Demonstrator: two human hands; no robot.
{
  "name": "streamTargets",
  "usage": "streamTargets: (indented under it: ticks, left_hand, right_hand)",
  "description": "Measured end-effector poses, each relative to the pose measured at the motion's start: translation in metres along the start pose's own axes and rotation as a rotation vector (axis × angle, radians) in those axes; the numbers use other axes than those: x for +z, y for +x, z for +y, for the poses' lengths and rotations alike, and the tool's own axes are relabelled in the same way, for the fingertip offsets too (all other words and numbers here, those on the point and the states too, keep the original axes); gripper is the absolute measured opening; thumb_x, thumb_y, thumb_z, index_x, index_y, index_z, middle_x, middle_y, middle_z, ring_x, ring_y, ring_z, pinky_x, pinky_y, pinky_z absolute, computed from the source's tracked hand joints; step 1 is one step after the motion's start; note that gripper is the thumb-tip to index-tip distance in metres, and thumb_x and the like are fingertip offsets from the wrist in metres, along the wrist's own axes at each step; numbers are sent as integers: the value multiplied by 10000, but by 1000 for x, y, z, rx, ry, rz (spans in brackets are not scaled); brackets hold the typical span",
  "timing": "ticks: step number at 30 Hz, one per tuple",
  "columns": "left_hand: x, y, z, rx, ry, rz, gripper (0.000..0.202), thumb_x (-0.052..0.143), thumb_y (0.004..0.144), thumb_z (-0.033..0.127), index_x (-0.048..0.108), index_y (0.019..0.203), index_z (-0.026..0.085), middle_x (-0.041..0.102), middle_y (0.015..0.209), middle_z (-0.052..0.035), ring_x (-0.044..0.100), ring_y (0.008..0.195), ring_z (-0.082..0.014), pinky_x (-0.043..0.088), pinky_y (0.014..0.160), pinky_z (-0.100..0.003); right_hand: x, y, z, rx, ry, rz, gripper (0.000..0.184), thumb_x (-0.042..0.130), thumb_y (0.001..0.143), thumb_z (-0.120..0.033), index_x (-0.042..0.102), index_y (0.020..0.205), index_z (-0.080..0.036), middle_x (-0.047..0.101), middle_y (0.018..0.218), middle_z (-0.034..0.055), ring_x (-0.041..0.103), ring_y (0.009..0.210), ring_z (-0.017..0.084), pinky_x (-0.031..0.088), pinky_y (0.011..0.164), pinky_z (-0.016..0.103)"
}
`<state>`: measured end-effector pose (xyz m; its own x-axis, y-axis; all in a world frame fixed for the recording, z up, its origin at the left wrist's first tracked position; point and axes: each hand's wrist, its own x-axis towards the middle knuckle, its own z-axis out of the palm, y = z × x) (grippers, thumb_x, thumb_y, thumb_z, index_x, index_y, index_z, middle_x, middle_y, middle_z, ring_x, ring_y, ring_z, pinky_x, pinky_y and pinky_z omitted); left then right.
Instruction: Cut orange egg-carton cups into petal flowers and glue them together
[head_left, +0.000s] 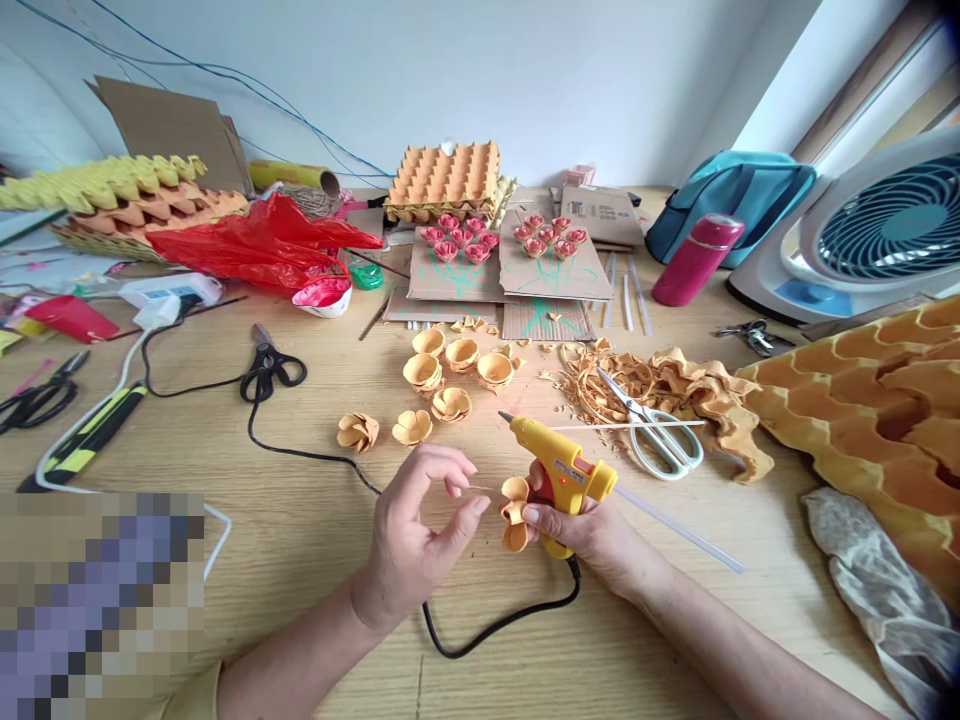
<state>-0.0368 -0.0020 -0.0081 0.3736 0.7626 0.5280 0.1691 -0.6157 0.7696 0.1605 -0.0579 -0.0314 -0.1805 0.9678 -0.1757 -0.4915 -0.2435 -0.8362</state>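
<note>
My right hand (566, 520) is wrapped around a yellow hot glue gun (562, 460), its nozzle pointing up and left. The same hand pinches an egg-carton flower (514, 515) with spread petals between thumb and fingers. Beside the flower, my left hand (424, 525) has curved fingers, with thumb and index finger apart. A very thin pale strand (481, 488) stretches between the left fingertips and the flower. Beyond the hands lie several cut egg-carton cups (461, 355), some shaped as flowers (412, 427).
White-handled scissors (664, 440) lie by carton scraps (600, 385) on the right; black scissors (270, 370) lie left. The gun's black cord (495, 635) loops across the table. Cardboard with pink flowers (555, 240), a pink bottle (697, 260) and a fan (862, 230) stand behind.
</note>
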Motion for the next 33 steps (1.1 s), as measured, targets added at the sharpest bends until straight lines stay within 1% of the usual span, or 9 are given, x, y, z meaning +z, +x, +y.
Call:
streamTargets:
  ticks: [2,6,11,15,18,22,25,29,33]
  left_hand:
    - [-2,3,-2,-125,-111,47,119,631,883,151,552,818,211,650,924,-36,617,902,-170,487,845,-318]
    - [-4,11,-11,-371,-401,131,151,703,860,247,596,764,199,694,895,-28,639,869,-155,498,793,-284]
    - [-13,26,-31,-535,-682,345,236,860,688,305,653,706,194,678,675,27,638,750,-121,503,787,-271]
    - [-18,33,-41,-563,-680,453,271,891,625,301,665,719,182,711,685,21,630,693,-109,518,762,-280]
    - [-17,31,-40,-529,-522,398,226,835,700,328,679,749,171,730,738,-8,636,707,-125,523,740,-287]
    - [-13,25,-30,-398,-178,172,163,687,854,324,721,851,165,748,819,-44,598,659,-126,515,667,-274]
    - [-10,19,-23,-282,-10,32,121,636,889,261,720,867,177,745,825,-35,587,641,-119,495,646,-258]
    - [-5,13,-22,-184,114,-7,151,692,832,198,583,729,182,648,709,16,550,624,-107,448,605,-232]
    - [-3,12,-22,-183,167,-29,173,695,804,159,529,832,199,534,724,58,445,539,-73,409,547,-209]
  right_hand:
    - [0,0,0,-2,0,2,376,866,735,-312,530,875,-219,607,877,-31,627,736,89,515,662,224]
    - [1,-1,-1,-7,-1,10,377,870,729,-307,532,871,-220,617,880,-20,649,794,115,521,654,224]
    - [1,-1,-1,-4,-19,10,393,873,720,-329,529,876,-220,618,888,-11,663,841,146,534,660,243]
    - [1,-1,-1,3,-14,18,401,874,717,-328,526,884,-219,626,910,-4,668,845,148,538,664,248]
    - [2,-1,-2,5,-5,13,396,870,721,-327,519,866,-218,635,927,1,678,860,152,532,656,238]
    - [1,-1,-3,-12,-12,24,389,867,725,-334,522,869,-224,630,887,-16,672,823,139,516,637,223]
    - [-1,-2,-3,-36,-25,26,372,852,748,-332,519,875,-227,624,853,-32,649,728,106,501,621,214]
    - [-4,-3,-3,-43,-49,35,355,833,771,-340,515,885,-229,612,819,-41,626,662,92,489,614,216]
    - [-5,-3,-3,-43,-72,69,368,834,762,-360,520,904,-230,625,835,-30,627,652,102,485,610,225]
